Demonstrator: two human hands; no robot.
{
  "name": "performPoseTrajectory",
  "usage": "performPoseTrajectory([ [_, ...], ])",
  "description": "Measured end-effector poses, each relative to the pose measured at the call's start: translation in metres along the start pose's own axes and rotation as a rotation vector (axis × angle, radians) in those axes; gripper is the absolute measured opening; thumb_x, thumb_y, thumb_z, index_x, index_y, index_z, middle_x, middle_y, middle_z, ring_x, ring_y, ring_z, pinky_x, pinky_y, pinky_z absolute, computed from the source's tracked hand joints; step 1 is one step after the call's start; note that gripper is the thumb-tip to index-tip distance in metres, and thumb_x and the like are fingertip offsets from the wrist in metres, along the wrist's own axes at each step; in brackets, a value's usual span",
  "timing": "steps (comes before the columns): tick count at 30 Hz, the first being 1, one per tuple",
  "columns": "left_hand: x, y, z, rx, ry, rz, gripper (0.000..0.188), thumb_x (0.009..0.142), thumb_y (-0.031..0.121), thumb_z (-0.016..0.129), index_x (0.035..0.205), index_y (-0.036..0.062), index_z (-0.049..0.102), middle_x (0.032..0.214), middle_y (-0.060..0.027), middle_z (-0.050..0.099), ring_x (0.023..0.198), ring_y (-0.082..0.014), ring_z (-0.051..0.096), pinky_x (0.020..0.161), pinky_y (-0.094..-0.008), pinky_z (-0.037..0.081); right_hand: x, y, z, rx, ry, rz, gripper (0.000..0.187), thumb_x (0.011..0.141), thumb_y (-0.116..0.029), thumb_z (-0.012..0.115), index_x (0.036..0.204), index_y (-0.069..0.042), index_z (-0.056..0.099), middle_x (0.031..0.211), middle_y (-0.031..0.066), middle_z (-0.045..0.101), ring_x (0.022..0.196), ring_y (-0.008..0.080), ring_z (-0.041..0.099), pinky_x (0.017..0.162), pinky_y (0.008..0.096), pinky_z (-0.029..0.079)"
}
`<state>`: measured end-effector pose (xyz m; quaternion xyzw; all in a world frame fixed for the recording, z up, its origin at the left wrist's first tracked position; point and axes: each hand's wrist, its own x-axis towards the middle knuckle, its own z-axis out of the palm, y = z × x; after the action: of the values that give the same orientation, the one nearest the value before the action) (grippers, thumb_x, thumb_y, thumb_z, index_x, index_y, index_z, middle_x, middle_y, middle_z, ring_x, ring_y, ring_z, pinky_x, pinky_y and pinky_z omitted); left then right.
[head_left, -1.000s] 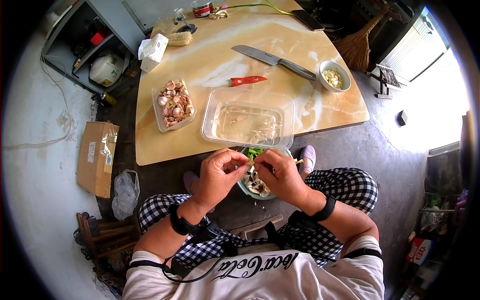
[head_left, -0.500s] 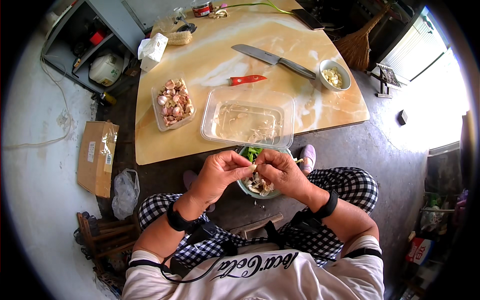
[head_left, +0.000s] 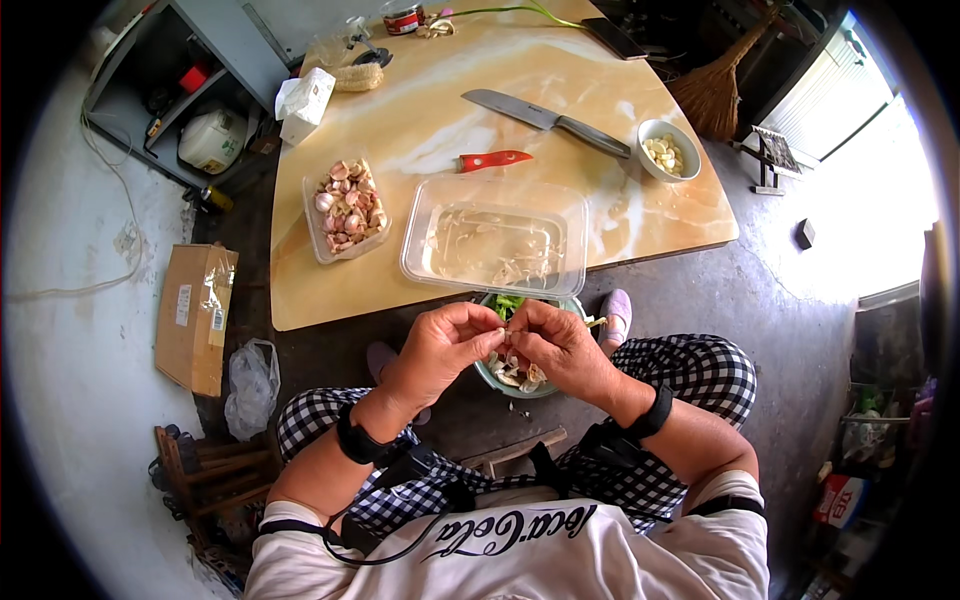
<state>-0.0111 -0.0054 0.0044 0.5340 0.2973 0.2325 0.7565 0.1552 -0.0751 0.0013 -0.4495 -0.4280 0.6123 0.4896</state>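
1. Over the greenish bowl, just off the near edge of the tabletop, working at a small pale piece — by the look of things, a garlic clove.
2. Probably at the peeling step, picking loose skin away with the fingertips. Cannot tell how much skin is left, being mostly hidden behind the fingers.
3. With the left hand, gripping the clove between thumb and forefinger, closed down to a narrow pinch.
4. With the right hand, pinching just as tightly from the other side; cannot tell whether on the clove's flesh or only on a flap of skin.
5. Set right where both sets of fingertips meet, touching both, and seen above the dry skins in the bowl.
6. Next, calls for a steady hold on the left and a short, gentle tug on the right — keeping over the bowl to catch the scraps.
7. Well apart on the tabletop, kept in separate containers: unpeeled cloves to the left, peeled cloves to the right.
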Motion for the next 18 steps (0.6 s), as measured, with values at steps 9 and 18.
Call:
performPoseTrajectory([
  [9,0.002,0.001,-0.004,-0.291,0.039,-0.085,0.011,0.084,0.008,0.057,0.093,0.0036,0.056,0.083,-0.0032,0.06,0.075,-0.0102,0.057,0.066,-0.0215,0.046,0.0,0.001,-0.004,0.158,-0.017,-0.019,0.011,0.085,-0.002,0.041,0.079,-0.002,0.05,0.078,0.0052,0.057,0.066,0.0102,0.055,0.065,0.0238,0.046],
  [18,0.0,-0.001,-0.01,-0.326,0.088,-0.125,0.011,0.084,0.009,0.058,0.093,0.0049,0.055,0.082,-0.0023,0.06,0.076,-0.011,0.06,0.069,-0.0233,0.049,0.002,0.009,-0.013,-0.055,-0.007,-0.196,0.008,0.084,-0.003,0.043,0.078,-0.001,0.048,0.082,0.0053,0.052,0.072,0.0108,0.054,0.068,0.023,0.044],
])
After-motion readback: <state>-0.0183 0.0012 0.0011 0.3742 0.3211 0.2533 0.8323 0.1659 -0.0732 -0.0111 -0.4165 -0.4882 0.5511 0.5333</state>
